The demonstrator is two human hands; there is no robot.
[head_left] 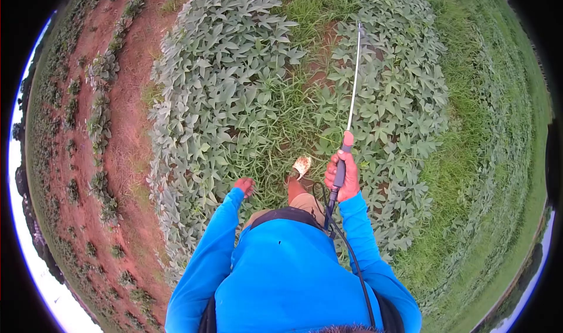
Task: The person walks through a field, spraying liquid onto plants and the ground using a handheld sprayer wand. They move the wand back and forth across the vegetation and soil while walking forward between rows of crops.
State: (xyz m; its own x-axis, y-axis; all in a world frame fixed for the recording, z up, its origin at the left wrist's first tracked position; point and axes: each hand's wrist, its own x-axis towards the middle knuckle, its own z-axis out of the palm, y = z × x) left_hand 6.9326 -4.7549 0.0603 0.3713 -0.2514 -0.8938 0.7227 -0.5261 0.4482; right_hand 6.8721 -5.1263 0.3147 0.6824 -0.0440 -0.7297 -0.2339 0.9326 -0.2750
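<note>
My right hand (345, 177) is wrapped around the dark handle of a sprayer wand (354, 92), with the thumb pointing up along it. The long pale tube reaches forward over the leafy rows, its nozzle (360, 26) above the right-hand row. From the handle's lower end a black hose (353, 254) runs back past my right arm. My left hand (246, 186) hangs low beside the left row, fingers curled in, and nothing shows in it. A foot in a whitish, brown-stained shoe (302, 166) steps into the grass between both hands.
Dense leafy plants stand in a left row (211, 86) and a right row (399, 80). Grass and weeds (293, 110) grow between them. Bare reddish soil (132, 116) with smaller plants lies farther left, and a grassy strip (469, 116) runs along the right.
</note>
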